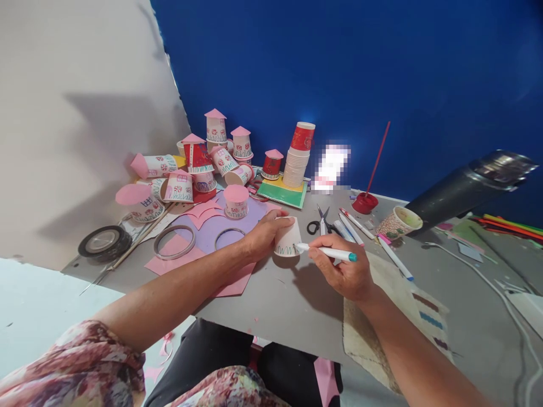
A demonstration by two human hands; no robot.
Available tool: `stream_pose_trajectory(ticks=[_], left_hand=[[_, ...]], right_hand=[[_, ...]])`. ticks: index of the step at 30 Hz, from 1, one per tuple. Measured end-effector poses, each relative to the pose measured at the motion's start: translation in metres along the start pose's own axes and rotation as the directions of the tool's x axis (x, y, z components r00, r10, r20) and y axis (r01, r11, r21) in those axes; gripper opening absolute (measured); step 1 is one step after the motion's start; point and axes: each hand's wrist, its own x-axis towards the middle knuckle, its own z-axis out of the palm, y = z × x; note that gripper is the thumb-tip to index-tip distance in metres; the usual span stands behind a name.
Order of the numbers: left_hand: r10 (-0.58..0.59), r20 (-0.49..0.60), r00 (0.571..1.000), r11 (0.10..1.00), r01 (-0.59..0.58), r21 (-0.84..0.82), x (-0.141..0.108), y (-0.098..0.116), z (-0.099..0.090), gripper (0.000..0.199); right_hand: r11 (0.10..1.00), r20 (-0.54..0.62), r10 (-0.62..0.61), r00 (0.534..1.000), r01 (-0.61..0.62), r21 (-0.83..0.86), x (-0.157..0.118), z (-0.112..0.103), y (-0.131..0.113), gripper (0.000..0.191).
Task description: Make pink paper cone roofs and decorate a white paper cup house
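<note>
My left hand [268, 234] grips a white paper cup [289, 233], upside down over the grey table, with green zigzag strokes near its rim. In my right hand [343, 270] is a white marker [333, 252] with a teal end. Its tip touches the cup's side, or nearly so, at the right end of the green strokes. Just behind the hands lie black-handled scissors [321, 221] and a few capped markers [347, 232]. A decorated cup with a pink paper top [236, 202] stands beyond my left hand.
Several decorated cups with pink cone tops [197, 155] crowd the back left. A tall cup stack [296, 167] stands on a green-yellow packet [278, 192]. Black tape [104, 243] lies left; a patterned cup [399, 221], dark tube [462, 189] and cloth [360, 328] lie right.
</note>
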Motion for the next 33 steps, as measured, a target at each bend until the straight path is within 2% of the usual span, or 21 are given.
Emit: stream_pose_trajectory(ticks=[6,12,18,21,25,31,33], left_hand=[[0.025,0.043,0.999,0.999,-0.027,0.034,0.0038,-0.0045,-0.0051,0.050],[0.026,0.029,0.999,0.998,-0.027,0.054,0.0016,-0.0024,-0.0038,0.056],[0.020,0.005,1.000,0.996,-0.021,0.092,-0.0008,-0.0019,-0.0011,0.060],[0.024,-0.002,1.000,0.995,-0.023,0.097,0.0004,-0.0031,-0.0022,0.059],[0.028,0.025,0.999,0.997,-0.030,0.075,0.0021,-0.0038,-0.0041,0.054],[0.025,0.102,0.994,0.998,-0.031,0.055,0.0038,-0.0049,-0.0043,0.050],[0.022,0.086,0.996,0.999,-0.026,0.043,0.0042,-0.0058,-0.0038,0.049]], right_hand=[[0.994,0.014,0.097,0.995,-0.098,0.052,0.0014,-0.0044,-0.0043,0.019],[0.993,-0.058,0.065,0.996,-0.059,0.099,-0.0015,-0.0020,-0.0022,0.014],[0.998,0.001,0.020,1.000,-0.020,0.056,-0.0017,-0.0019,-0.0045,0.012],[0.996,0.038,0.061,0.997,-0.064,0.070,-0.0015,-0.0027,-0.0052,0.018],[0.985,0.015,0.100,0.995,-0.101,0.139,-0.0016,-0.0029,-0.0049,0.017],[0.993,-0.014,0.026,1.000,-0.024,0.118,-0.0031,0.0008,-0.0063,0.008],[0.996,-0.016,-0.029,0.999,0.030,0.080,-0.0035,0.0030,-0.0061,0.006]])
